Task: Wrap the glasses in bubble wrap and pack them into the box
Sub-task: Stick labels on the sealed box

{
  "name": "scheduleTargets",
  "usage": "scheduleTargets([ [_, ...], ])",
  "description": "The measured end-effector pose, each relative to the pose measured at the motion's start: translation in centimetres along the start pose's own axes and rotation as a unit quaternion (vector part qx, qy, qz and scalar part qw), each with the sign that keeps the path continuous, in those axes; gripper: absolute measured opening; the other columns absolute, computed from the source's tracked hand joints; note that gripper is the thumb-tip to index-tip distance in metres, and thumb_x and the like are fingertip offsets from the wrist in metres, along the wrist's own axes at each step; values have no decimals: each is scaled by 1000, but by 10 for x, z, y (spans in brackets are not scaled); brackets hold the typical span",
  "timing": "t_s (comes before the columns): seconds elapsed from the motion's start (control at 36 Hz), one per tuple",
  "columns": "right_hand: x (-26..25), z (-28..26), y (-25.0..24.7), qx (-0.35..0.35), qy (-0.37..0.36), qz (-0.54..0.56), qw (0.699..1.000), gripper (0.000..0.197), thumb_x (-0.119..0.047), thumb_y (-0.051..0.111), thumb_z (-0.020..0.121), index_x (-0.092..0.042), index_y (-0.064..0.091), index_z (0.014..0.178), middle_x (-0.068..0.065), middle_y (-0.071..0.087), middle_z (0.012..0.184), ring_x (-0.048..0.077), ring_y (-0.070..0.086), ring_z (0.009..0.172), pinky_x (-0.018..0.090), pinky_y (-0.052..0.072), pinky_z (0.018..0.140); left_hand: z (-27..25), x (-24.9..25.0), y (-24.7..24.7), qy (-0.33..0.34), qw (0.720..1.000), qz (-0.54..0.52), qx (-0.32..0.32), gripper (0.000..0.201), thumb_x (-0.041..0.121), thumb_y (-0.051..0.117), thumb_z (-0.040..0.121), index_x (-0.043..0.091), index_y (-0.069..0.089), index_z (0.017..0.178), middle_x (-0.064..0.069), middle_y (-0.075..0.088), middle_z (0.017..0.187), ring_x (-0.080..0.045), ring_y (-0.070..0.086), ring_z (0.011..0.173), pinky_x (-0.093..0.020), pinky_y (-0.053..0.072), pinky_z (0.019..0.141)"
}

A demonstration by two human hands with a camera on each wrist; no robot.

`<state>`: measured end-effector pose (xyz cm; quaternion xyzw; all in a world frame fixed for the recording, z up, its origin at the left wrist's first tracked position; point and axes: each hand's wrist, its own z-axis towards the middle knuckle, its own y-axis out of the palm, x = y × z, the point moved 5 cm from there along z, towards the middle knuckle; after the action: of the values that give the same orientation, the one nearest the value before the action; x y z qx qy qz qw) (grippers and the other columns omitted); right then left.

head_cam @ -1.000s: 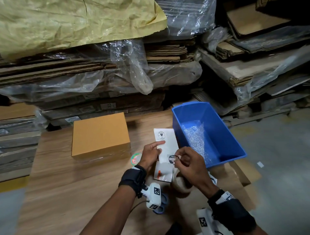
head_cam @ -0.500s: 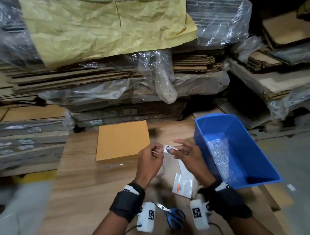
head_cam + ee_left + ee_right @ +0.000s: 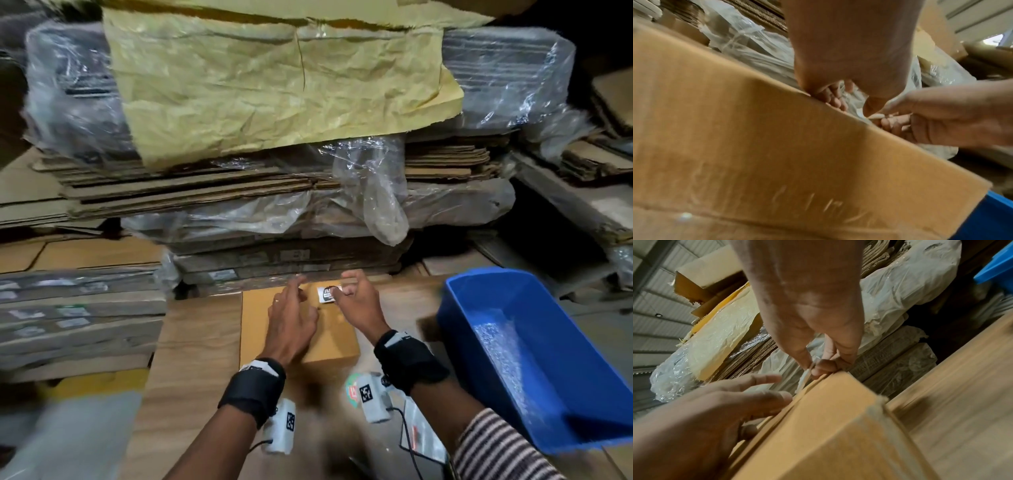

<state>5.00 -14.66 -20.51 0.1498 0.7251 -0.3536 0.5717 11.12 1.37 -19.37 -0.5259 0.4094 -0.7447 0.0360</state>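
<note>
The box [image 3: 294, 329] lies closed on the wooden table [image 3: 191, 359], so the glasses seem to be already wrapped and packed inside, though no glass and no bubble wrap can be seen. What seems left is only the labelling. The right hand [image 3: 356, 301] pinches a small white sticker [image 3: 326, 294] between thumb and fingertips and holds it just above the far edge of the box lid; if the sticker already touches the cardboard cannot be told. The left hand [image 3: 291, 318] is over the middle of the lid with its fingers spread and mostly straight, near the sticker but not holding it. A blue bin [image 3: 565, 387] stands on the table, to the right of the box
</note>
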Motion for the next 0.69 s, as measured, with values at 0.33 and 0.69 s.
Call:
scheduleTargets([
  [0.33,-10,5,9,38,-19,-65,997,37,-15,71,91,-16,53,122,-5,55,68,14,56,68,37,50,72,0,-2,11,72,985,158,-10,43,31,53,95,31,51,138,2,46,121,-17,41,106,-34,35,91],
  [0.69,-24,2,17,30,-11,-190,981,49,-29,77,84,-12,54,124,3,63,80,23,58,81,30,33,68,-3,-1,15,60,971,230,-29,50,36,45,95,27,49,144,-2,46,128,-21,42,109,-38,37,91],
])
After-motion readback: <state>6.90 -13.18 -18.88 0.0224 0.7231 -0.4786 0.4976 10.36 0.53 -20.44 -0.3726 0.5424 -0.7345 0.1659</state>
